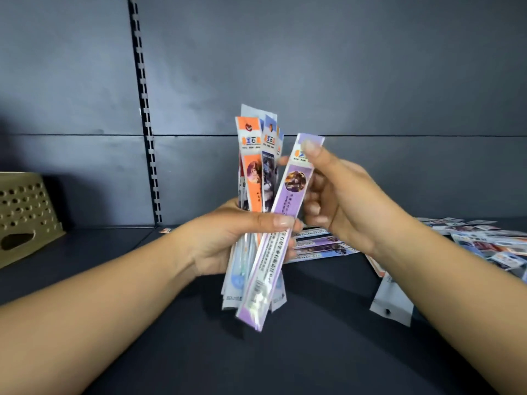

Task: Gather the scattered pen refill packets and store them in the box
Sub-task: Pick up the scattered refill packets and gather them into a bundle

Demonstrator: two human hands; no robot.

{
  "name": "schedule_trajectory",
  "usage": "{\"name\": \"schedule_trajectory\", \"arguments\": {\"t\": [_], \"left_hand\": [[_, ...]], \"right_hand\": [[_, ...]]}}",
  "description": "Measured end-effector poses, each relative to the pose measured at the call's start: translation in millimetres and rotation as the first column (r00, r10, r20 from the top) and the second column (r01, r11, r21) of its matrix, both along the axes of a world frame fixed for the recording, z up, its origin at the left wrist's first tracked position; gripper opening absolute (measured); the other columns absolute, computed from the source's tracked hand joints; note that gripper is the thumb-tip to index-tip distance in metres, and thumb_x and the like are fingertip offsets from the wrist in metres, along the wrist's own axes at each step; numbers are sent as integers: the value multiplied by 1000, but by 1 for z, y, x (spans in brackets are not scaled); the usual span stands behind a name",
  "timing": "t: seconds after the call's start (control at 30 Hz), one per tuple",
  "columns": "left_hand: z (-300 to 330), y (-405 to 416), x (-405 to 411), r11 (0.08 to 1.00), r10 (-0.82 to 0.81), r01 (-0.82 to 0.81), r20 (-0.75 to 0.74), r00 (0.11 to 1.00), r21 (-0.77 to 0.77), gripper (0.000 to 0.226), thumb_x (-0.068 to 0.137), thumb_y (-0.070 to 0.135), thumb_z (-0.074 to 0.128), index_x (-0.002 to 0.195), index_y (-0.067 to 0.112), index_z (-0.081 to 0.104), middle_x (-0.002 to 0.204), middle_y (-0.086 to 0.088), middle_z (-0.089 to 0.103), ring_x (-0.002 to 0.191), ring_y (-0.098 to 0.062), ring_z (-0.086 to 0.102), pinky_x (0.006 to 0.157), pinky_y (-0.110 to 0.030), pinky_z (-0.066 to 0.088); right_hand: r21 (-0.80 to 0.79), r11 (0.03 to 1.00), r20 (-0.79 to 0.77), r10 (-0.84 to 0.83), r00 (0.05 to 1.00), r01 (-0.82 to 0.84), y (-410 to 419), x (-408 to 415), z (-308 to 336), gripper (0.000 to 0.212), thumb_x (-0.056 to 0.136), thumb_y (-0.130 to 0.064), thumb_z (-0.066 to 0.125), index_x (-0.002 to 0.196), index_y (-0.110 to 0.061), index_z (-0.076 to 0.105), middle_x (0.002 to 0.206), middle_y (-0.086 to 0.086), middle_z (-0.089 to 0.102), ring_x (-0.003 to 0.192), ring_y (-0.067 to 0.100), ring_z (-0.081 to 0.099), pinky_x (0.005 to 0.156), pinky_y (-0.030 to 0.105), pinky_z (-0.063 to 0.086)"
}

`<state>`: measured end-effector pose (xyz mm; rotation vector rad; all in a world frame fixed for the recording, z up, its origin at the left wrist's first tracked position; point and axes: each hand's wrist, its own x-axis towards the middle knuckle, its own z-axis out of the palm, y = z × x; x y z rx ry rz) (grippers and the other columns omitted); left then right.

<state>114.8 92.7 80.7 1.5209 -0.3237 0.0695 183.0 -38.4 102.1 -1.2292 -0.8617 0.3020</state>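
- dark shelf (313, 352), beige perforated box (22, 212) far left on it
- loose packets (484, 240) scattered right, more behind my hands
- my left hand (228, 238) grips upright packet bundle (256, 178)
- my right hand (339, 195) pinches purple packet (288, 206) against bundle

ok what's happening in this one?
A person is collecting pen refill packets off a dark shelf. The left hand holds an upright bundle of packets, and the right hand pinches a purple packet against it. More loose packets lie scattered at right. The perforated tan box sits far left; nothing visibly stored yet.
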Motion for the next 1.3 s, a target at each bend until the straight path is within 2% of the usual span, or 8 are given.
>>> {"name": "schedule_trajectory", "arguments": {"t": [0.13,0.23,0.57,0.77,0.87,1.03,1.13,1.3], "left_hand": [[-4,10,5,995,-77,75,-23,997,-70,26,39,22,83,63,16,75,59,1,70,50,-7,65,52,-23,55],[-9,15,10,986,-107,88,-128,986,-144,45,25,29,92,63,15,72,52,2,64,43,-9,59,48,-24,53],[-10,34,18,979,-114,96,-89,989,-182,40,28,30,92,58,20,67,70,-4,73,64,-17,70,59,-28,57],[-7,16,8,994,-109,107,-91,990,-22,25,60,-9,74,74,11,74,71,-7,74,67,-20,72,61,-28,57],[-2,13,4,999,54,-54,-33,998,4,25,58,-7,66,77,10,65,59,-5,71,55,-16,69,53,-27,57],[-4,12,6,976,201,-206,71,977,71,18,69,-4,59,83,8,59,59,-3,71,54,-13,69,55,-24,57],[-7,19,15,938,319,-335,152,935,92,28,58,15,69,85,16,61,54,3,65,51,-9,63,59,-22,56],[-15,34,21,922,254,-277,115,960,272,25,58,13,73,79,17,60,59,-1,67,63,-12,66,64,-20,53]], "right_hand": [[15,949,-31,316,948,-316,0,6,-8,18,60,-7,74,77,-12,72,46,-2,56,35,5,42,36,16,37],[14,888,-79,460,884,-460,-4,16,-8,27,49,-18,78,75,-16,74,51,0,61,41,6,52,43,18,46],[-191,970,307,-84,948,148,-6,11,6,19,52,-28,69,43,-15,58,31,-2,46,27,3,33,32,12,28],[-253,964,400,35,916,74,12,1,5,13,59,-24,67,68,-17,61,45,-6,61,34,2,45,36,12,35],[-214,976,376,50,925,34,15,5,7,6,72,-8,65,73,-13,62,54,-10,67,47,0,59,46,10,43],[-219,957,448,-74,891,189,2,31,0,9,70,-14,71,67,-18,62,58,-6,55,47,2,42,50,17,36],[-415,848,526,-71,847,329,-12,61,-9,11,76,-24,69,83,-16,67,76,-11,62,69,-5,55,69,11,45],[-844,327,500,192,844,425,-29,102,-36,58,77,-50,61,127,-26,49,123,-15,45,112,4,39,96,20,27]]}}
